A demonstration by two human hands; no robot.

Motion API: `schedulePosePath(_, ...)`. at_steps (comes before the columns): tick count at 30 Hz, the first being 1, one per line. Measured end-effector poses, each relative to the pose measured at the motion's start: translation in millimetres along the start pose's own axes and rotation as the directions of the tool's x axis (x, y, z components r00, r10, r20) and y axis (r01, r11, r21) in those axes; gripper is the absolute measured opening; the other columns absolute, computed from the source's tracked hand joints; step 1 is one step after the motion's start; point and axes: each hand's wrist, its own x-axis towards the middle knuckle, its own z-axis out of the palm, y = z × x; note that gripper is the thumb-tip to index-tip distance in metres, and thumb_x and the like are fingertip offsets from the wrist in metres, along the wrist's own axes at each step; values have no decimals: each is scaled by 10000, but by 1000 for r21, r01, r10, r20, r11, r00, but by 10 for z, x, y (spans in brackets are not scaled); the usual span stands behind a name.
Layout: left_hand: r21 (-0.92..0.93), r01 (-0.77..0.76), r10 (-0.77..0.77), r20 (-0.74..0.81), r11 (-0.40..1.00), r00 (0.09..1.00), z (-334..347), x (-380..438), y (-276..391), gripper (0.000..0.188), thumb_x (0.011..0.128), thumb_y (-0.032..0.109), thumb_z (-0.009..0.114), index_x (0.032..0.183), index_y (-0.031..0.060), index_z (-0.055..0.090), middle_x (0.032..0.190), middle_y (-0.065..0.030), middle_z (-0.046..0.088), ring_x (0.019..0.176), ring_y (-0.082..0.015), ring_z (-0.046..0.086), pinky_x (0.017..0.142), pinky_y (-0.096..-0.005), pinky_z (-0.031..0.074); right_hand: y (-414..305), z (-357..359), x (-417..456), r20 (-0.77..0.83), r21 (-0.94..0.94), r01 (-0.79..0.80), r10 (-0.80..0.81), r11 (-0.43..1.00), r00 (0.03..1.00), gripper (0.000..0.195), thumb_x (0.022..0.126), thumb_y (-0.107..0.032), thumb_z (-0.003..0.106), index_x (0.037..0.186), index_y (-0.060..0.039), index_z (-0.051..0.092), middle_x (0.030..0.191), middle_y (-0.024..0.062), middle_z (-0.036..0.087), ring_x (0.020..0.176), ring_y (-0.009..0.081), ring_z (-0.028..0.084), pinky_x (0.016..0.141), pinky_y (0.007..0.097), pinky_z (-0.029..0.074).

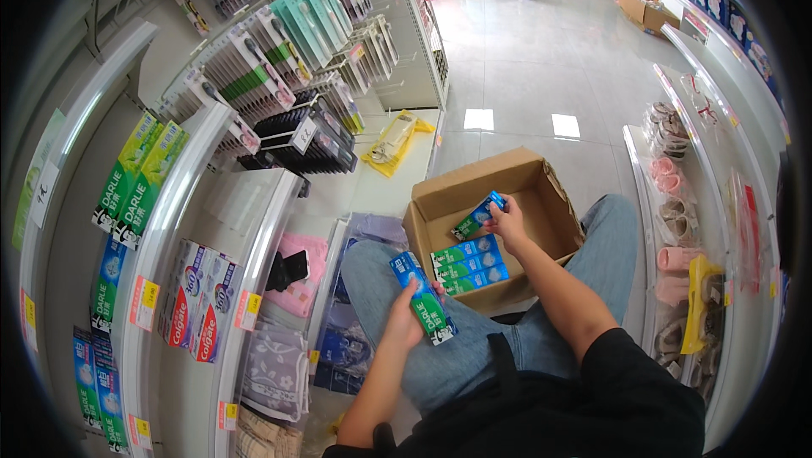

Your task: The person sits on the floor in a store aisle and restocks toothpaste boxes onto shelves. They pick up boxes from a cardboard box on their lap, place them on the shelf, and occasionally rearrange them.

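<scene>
My left hand (408,315) grips a blue and green Darlie toothpaste box (424,299) over my left thigh. My right hand (507,224) holds another Darlie toothpaste box (477,217) by its blue end, tilted, inside an open cardboard carton (472,180). Several matching toothpaste boxes (469,264) lie side by side in the carton, just below that box. The carton stands before my bent legs, its flaps apart.
Shelves at left hold green Darlie boxes (143,179), blue Darlie boxes (98,382) and Colgate boxes (196,306). Toothbrush packs (260,71) hang beyond. A black phone (295,266) lies on pink cloth. Slippers (672,217) line the right shelf (641,160). A yellow package (398,143) rests on the low shelf.
</scene>
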Motion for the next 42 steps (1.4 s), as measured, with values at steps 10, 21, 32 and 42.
schedulePosePath(10, 17, 8, -8, -17, 1000, 1000, 26, 22, -5, 420, 983, 373, 530, 1157, -9, 522, 1081, -144, 624, 1048, -265, 603, 941, -392, 473, -65, -420, 23, 123, 146, -492, 478, 858, 870, 516, 970, -531, 443, 1213, -81, 505, 940, 148, 634, 715, 258, 638, 577, 326, 561)
schedulePosePath(21, 39, 1, 0, -22, 999, 1000, 82, -27, 9, 406, 976, 368, 554, 1124, -10, 533, 1048, -131, 619, 1000, -237, 603, 923, -362, 478, 94, -479, -67, 91, -226, -376, 404, 898, 910, 287, 904, -290, 566, 1141, -128, 570, 972, 119, 669, 792, 215, 668, 714, 356, 563)
schedulePosePath(32, 20, 0, 0, -8, 1000, 1000, 2, 26, -22, 409, 986, 353, 531, 1173, -10, 519, 1091, -143, 622, 1048, -257, 602, 936, -387, 478, 429, -418, 145, -11, -385, 38, -46, 922, 999, 373, 780, 47, 689, 1129, -14, 573, 1049, 85, 617, 979, 208, 585, 825, 321, 508)
schedulePosePath(42, 84, 32, -35, 26, 996, 999, -72, 18, -22, 464, 991, 368, 504, 1190, -49, 528, 1118, -179, 627, 1078, -294, 598, 982, -406, 462, 535, -183, 664, 43, -558, 157, -161, 815, 986, 197, 829, -71, 663, 1026, -69, 685, 935, 114, 689, 868, 227, 648, 781, 340, 520)
